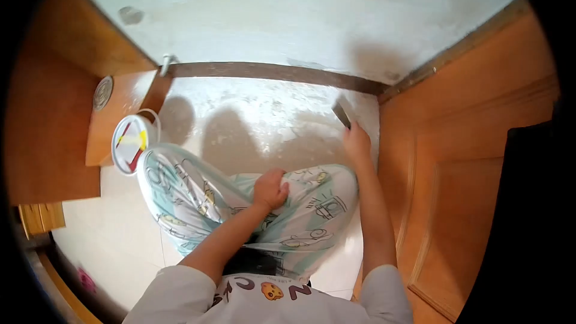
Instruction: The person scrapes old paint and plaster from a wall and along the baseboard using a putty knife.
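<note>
Gripping the scraper (341, 115), the right hand (357, 143) is closing around the handle end, while the left hand (270, 191) is resting on the patterned trousers (327, 204), well apart from the right. Its fingers are curling partly inward; whether they are pinching fabric cannot be told.

Landmark: the brown strip (252, 71). The scraper is pointing toward the strip, on the person's side of it and near its right end. The pale surface (270, 99) is lying directly in front of the strip. Blade contact is not showing distinctly, so the blade may be touching that surface or hovering just above it.

Caution, blade: the scraper is presenting a narrow, hard edge. Uneven pressure or a steep angle could be digging a corner into the pale surface, or making it skip and chip the strip.

Caution, side clearance: the wooden panel (444, 162) is standing beyond the strip's right end. A sideways slip could be scratching the panel or knocking the knuckles against it.

Caution, grip: only the right hand is controlling the tool. A loose hold could be letting the handle twist.

Caution, bucket: the bucket (127, 138) is sitting in front of the strip's left end, beside the knee. A shifting leg could be nudging it or catching its raised handle (158, 123), tipping it over.
</note>
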The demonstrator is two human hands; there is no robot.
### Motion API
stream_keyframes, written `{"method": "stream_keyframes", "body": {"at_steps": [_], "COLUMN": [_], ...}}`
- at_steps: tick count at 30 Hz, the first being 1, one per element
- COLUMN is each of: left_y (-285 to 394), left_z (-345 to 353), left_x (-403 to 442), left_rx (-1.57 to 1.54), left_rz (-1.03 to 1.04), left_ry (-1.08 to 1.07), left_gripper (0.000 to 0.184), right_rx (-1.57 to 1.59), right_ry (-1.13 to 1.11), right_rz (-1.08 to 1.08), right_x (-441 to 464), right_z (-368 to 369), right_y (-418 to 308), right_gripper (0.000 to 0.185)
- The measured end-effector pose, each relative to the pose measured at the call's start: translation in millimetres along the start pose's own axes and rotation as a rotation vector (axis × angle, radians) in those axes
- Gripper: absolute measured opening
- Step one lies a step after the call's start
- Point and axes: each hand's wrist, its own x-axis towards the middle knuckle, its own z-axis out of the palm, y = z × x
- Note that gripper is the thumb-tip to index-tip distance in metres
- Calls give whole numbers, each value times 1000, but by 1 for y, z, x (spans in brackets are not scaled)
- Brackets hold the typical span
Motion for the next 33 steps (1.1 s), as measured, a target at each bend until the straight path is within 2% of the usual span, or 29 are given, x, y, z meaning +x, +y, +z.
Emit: {"method": "stream_keyframes", "body": {"at_steps": [2,6,8,11,14,15,17,19,23,26,30,33], "left_y": [4,1,-5,6,-34,-43,-52,-51,-47,-54,-76,-82], "left_z": [-2,-19,-43,-114,-157,-170,-194,-212,-234,-245,-245,-245], "left_x": [0,16,27,39,45,48,52,58,70,84,96,89], "left_rx": [-15,-23,37,42,-203,-237,-312,-362,-322,-238,-512,-406], "left_rz": [-34,-90,-46,-39,-37,-94,-210,-202,-105,8,-117,-195], "left_ry": [-24,-403,-566,-630,-312,-233,-75,-53,-102,-23,245,268], "left_gripper": [30,35,37,32,27,28,32,31,29,30,28,25], "right_rx": [-26,-23,-72,-146,-67,-9,90,187,250,249,384,377], "right_ry": [12,-7,26,64,187,236,177,146,-4,286,314,398], "right_rz": [-42,-73,-147,-229,-418,-498,-612,-737,-485,-631,-712,-902], "right_x": [-11,-20,-18,-4,13,18,19,21,17,19,30,35], "right_z": [4,-30,-57,-100,-124,-129,-142,-146,-160,-165,-184,-195], "right_y": [6,-38,-76,-135,-192,-208,-251,-285,-346,-382,-436,-474], "right_gripper": [23,25,26,23,18,18,18,17,17,18,20,19]}}
